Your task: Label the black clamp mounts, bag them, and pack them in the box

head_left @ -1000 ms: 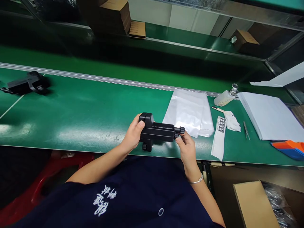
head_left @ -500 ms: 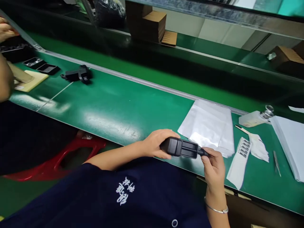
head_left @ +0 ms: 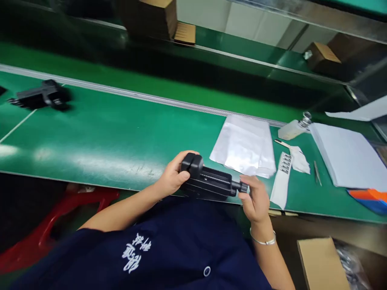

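My left hand (head_left: pixel 172 177) is wrapped round the blocky end of a black clamp-like device (head_left: pixel 208 179), its thumb lying over the near side. A long screw runs in an open channel along the device's top. At the right end of that screw sticks out a black knob (head_left: pixel 240 187). Thumb and forefinger of my right hand (head_left: pixel 256 197) close on the knob from both sides. The device is held tilted above the front edge of the green bench (head_left: pixel 121 133). Its underside is hidden.
Clear plastic bags (head_left: pixel 244 145) lie beyond my hands. Further right are a dispenser bottle (head_left: pixel 292 129), a label strip (head_left: pixel 281 181), a white cloth (head_left: pixel 299 159), tweezers (head_left: pixel 317 173) and paper (head_left: pixel 350 153). A similar black device (head_left: pixel 45 95) lies far left, above a red stool (head_left: pixel 54 221).
My view has swung right. The device has rolled and turned so its long side and screw channel show more. Both hands stay at its ends.
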